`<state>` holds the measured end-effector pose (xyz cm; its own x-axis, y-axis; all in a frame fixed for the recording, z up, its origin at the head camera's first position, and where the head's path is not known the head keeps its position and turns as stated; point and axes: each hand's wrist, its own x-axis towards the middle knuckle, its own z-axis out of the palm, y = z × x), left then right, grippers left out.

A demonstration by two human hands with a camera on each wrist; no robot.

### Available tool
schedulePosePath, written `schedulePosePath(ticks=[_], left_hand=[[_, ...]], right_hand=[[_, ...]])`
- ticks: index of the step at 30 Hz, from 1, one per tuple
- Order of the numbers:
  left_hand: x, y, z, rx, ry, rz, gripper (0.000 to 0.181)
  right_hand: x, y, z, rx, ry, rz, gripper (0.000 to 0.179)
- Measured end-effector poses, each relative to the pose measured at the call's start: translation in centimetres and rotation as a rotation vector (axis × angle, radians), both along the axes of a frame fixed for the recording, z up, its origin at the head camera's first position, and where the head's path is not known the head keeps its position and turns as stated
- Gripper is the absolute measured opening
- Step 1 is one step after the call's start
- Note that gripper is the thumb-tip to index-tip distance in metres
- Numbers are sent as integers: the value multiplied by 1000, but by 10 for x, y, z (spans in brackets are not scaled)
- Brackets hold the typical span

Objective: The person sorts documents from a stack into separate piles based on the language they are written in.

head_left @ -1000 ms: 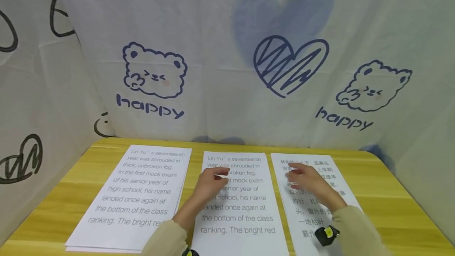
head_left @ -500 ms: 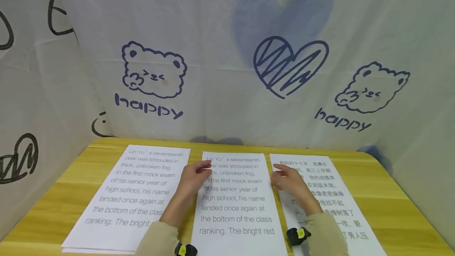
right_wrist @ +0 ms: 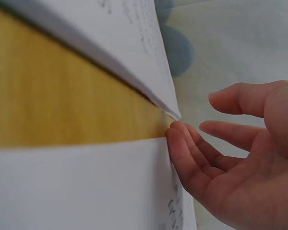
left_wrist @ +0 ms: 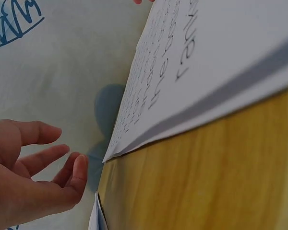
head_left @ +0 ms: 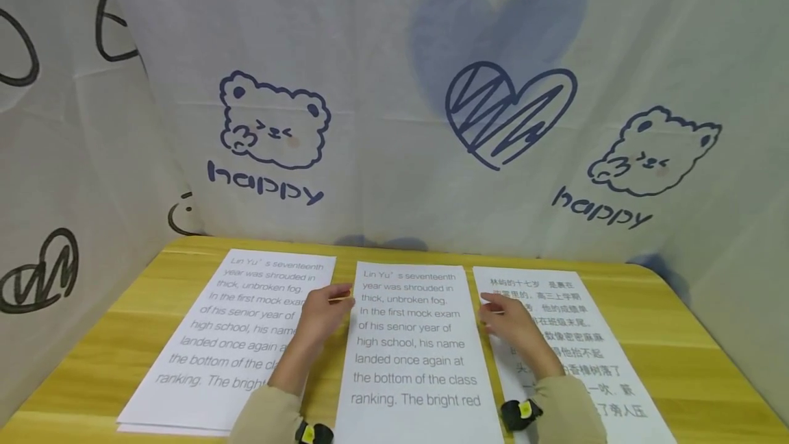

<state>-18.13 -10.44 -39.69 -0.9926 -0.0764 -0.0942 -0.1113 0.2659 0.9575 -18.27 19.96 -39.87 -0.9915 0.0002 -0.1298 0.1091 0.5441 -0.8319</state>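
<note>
Three stacks of printed white paper lie side by side. The middle stack (head_left: 407,362) carries English text, and my hands stand on either side of it. My left hand (head_left: 322,314), fingers loosely bent and holding nothing, is by its left edge and overlaps the left stack (head_left: 203,341). On the other side, my right hand (head_left: 511,324) hovers over the near-left part of the right stack (head_left: 607,368), printed in Chinese. The right wrist view shows its lower fingertips (right_wrist: 175,136) right at that stack's edge, thumb apart, nothing pinched.
The paper lies on a yellow wood-grain table (head_left: 672,321). A white cloth (head_left: 382,177) with bear and heart drawings hangs behind and along the sides. Narrow strips of table show between the stacks. Black bands (head_left: 520,415) are on both wrists.
My left hand has moved left, off the middle stack's text to its left edge. The right hand has come left over the right stack, toward the middle one. The stacks stay in place.
</note>
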Motion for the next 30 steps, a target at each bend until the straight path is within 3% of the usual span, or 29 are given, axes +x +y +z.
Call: schedulePosePath(ticks=[5, 10, 30], left_hand=[[1, -2, -3, -69, -60, -52, 44], [1, -2, -7, -176, -71, -55, 51], [-1, 0, -10, -284, -60, -124, 48]], right_hand=[[0, 4, -5, 11, -31, 43, 49], [0, 7, -7, 100, -47, 86, 56], [-3, 2, -4, 170, -26, 174, 50]])
